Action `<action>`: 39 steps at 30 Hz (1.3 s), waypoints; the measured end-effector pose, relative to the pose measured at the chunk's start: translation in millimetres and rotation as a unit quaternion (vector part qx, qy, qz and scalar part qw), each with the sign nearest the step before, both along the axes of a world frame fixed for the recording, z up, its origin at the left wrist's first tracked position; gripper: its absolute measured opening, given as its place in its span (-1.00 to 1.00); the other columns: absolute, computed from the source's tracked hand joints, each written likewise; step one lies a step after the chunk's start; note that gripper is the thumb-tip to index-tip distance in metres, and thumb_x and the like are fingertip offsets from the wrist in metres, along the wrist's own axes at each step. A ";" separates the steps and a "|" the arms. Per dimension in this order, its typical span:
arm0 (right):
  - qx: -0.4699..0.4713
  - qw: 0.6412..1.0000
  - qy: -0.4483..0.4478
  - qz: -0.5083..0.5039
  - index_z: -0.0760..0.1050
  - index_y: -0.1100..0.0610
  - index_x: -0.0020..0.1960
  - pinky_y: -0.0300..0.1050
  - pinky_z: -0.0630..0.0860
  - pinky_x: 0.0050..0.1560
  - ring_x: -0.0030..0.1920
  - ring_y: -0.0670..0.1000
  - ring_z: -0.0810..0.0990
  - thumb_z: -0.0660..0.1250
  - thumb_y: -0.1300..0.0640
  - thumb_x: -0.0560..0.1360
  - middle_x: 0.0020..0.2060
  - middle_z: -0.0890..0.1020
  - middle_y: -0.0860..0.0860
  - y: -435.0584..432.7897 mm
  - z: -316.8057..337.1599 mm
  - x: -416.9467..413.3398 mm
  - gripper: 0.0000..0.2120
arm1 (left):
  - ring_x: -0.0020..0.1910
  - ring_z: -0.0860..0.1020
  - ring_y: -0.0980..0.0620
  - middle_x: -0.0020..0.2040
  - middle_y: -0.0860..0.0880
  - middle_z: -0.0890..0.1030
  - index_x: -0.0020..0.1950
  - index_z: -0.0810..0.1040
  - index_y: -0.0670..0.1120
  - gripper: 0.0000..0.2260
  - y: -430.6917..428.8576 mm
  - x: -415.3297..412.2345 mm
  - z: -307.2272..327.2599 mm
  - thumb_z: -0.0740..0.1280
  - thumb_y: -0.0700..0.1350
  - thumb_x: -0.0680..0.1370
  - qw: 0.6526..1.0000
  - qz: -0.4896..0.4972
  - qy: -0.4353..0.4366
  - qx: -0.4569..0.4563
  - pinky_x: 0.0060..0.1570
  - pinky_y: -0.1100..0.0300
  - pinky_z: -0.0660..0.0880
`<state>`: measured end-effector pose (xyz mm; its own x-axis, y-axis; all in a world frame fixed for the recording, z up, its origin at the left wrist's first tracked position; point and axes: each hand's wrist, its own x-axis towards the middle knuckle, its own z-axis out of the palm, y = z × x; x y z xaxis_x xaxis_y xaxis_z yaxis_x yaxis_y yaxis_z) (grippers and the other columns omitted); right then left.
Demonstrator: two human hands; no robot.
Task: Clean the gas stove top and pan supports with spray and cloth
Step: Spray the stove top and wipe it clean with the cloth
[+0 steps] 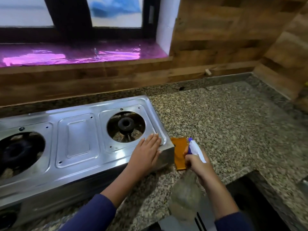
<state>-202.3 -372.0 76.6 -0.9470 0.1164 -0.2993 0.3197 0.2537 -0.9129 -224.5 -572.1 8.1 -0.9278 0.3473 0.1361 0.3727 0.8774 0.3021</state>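
A steel gas stove top [78, 137] sits on the granite counter, its pan supports off and two round burner openings bare. The right burner [125, 125] shows dark in its hole. My left hand [146, 152] lies flat, fingers together, on the stove's front right corner. My right hand [196, 161] grips the neck of a clear spray bottle [186, 199] with a white and purple trigger head [195, 148]. An orange cloth [180, 152] lies on the counter just right of the stove, partly hidden behind my right hand.
The granite counter [233, 124] stretches to the right and back to a wood-panelled wall [216, 47]. A window sill with purple foil [83, 54] runs behind the stove. A dark opening [250, 197] drops away at the front right. No pan supports are in view.
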 end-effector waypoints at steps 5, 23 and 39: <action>0.013 0.993 0.105 -0.060 0.53 0.03 -0.01 -0.20 0.38 -0.35 -0.36 -0.04 0.45 0.29 0.34 0.49 -0.29 0.51 -0.01 45.3 -1.4 -26.8 -0.77 | 0.51 0.25 -0.07 0.51 -0.08 0.31 0.50 0.33 -0.11 -0.46 17.6 -14.8 -0.3 -0.07 0.10 0.62 1.000 0.018 0.006 0.013 0.46 -0.04 0.15; 0.071 0.965 0.218 -0.131 0.28 0.09 0.37 -0.47 0.45 -0.12 -0.02 -0.26 0.47 0.54 0.16 0.41 0.10 0.43 -0.06 128.6 -48.6 -91.9 -0.36 | 0.55 0.09 0.06 0.56 0.01 0.20 0.56 0.20 -0.03 -0.51 25.7 -15.0 -8.8 -0.07 0.09 0.66 0.998 0.057 0.022 -0.002 0.52 0.06 0.06; 0.424 0.890 0.066 0.154 0.37 0.06 0.31 0.02 0.47 0.18 0.23 0.08 0.39 0.37 -0.08 0.49 0.26 0.42 0.01 25.2 -145.8 -79.8 -0.54 | 0.55 0.11 0.07 0.55 0.01 0.23 0.54 0.25 -0.05 -0.53 17.6 -14.4 -8.6 0.00 0.09 0.67 0.998 0.050 0.007 0.041 0.51 0.01 0.13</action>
<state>-282.1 -346.9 -69.2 -0.9936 -0.0231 -0.1108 0.0204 0.9264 -0.3761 -238.9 -554.5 -0.5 -0.9550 0.2413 0.1728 0.2899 0.8830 0.3691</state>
